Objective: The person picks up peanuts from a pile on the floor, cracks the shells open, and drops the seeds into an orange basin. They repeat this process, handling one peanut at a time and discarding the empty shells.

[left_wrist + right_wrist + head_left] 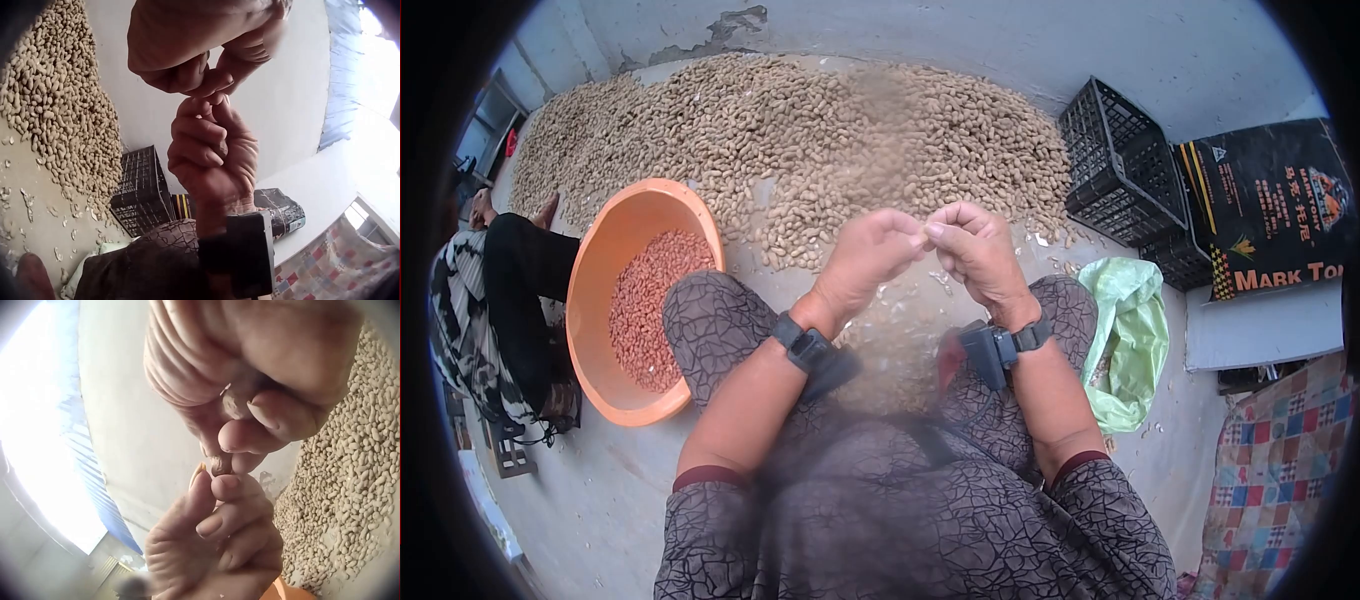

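In front of the lap, my left hand and right hand meet at the fingertips. A small peanut is pinched there between the thumbs and forefingers of both hands. Another peanut is tucked in the right palm under curled fingers, and the right wrist view shows it best. From the left wrist view the pinched peanut is hidden behind the fingers. Beyond the hands spreads a large heap of unshelled peanuts. Broken shells lie blurred on the floor between the knees.
An orange basin of red shelled kernels stands by the left knee. At the right are a green plastic bag, black crates and a black printed sack. Another person sits at the far left.
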The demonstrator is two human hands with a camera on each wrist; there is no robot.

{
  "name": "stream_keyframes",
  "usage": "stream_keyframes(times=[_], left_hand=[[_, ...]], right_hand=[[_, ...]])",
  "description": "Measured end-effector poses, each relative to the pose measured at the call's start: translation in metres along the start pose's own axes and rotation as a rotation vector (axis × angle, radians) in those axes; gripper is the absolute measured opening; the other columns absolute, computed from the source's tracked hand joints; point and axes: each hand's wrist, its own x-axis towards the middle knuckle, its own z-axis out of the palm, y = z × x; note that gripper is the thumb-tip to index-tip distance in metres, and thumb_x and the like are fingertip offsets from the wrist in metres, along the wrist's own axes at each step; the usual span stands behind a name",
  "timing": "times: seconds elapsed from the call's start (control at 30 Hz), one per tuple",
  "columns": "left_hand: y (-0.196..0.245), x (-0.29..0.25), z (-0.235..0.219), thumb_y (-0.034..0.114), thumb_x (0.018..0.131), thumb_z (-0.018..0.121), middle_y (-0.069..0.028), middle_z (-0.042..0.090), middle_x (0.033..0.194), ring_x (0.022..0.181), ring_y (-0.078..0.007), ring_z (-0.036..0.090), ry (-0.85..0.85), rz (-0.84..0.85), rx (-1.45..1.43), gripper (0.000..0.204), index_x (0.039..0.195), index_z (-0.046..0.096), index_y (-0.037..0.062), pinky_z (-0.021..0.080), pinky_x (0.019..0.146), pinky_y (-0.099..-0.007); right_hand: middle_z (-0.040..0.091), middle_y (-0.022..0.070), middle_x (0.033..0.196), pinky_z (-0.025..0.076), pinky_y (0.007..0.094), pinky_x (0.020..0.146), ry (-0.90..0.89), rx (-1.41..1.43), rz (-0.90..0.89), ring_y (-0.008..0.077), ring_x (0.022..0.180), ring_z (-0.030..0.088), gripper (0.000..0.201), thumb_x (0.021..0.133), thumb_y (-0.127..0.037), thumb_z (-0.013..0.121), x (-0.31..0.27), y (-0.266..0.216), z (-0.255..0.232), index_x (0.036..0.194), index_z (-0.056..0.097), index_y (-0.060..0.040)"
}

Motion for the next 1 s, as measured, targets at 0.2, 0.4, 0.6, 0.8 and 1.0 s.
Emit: stream_keyframes(times=[0.2, 0.4, 0.6, 0.8, 1.0], left_hand=[[0.010, -0.003, 0.009, 0.011, 0.084, 0.062, -0.0017, 0.064, 0.087, 0.059, 0.0006, 0.041, 0.034, 0.056, -0.025, 0.022, 0.103, 0.059, 0.0021, 0.031, 0.050, -0.0148], [0.009, 0.000, 0.017, 0.016, 0.089, 0.059, -0.0001, 0.063, 0.082, 0.054, 0.0003, 0.040, 0.115, 0.095, 0.048, 0.021, 0.103, 0.061, 0.0012, 0.029, 0.048, -0.0141], [0.002, 0.007, 0.004, 0.022, 0.094, 0.051, -0.0011, 0.059, 0.075, 0.049, -0.0022, 0.039, 0.061, 0.132, -0.084, 0.022, 0.093, 0.059, 0.0015, 0.029, 0.045, -0.0152], [0.008, 0.007, 0.010, 0.019, 0.093, 0.051, -0.0006, 0.059, 0.076, 0.046, -0.0015, 0.038, 0.021, 0.063, -0.042, 0.017, 0.093, 0.056, 0.0025, 0.028, 0.042, -0.0147], [0.014, 0.003, 0.021, 0.014, 0.090, 0.055, 0.0018, 0.058, 0.075, 0.045, 0.0009, 0.037, -0.004, -0.053, 0.005, 0.015, 0.097, 0.057, 0.0012, 0.027, 0.039, -0.0141]], right_hand=[[0.060, 0.0042, 0.071, 0.031, 0.0157, 0.037, -0.105, 0.362, 0.078, 0.0027, 0.046, 0.043, 0.008, 0.085, -0.008, 0.058, 0.002, 0.007, -0.005, 0.088, 0.058, -0.0013], [0.057, 0.0011, 0.069, 0.034, 0.0159, 0.038, -0.103, 0.433, 0.070, 0.0030, 0.049, 0.046, 0.010, 0.085, -0.011, 0.060, -0.001, 0.003, 0.004, 0.086, 0.057, -0.0015], [0.061, 0.0041, 0.076, 0.031, 0.0159, 0.037, -0.090, 0.153, 0.049, 0.0022, 0.046, 0.043, 0.021, 0.085, -0.021, 0.064, -0.003, 0.001, 0.010, 0.092, 0.056, -0.0030], [0.059, 0.0007, 0.075, 0.030, 0.0152, 0.038, -0.030, 0.045, 0.055, 0.0002, 0.046, 0.042, 0.033, 0.083, -0.023, 0.067, -0.005, -0.007, 0.007, 0.105, 0.056, -0.0010], [0.057, -0.0016, 0.070, 0.034, 0.0146, 0.040, -0.134, 0.096, 0.089, 0.0017, 0.051, 0.047, 0.035, 0.081, -0.019, 0.067, -0.008, -0.008, 0.010, 0.109, 0.059, 0.0000]])
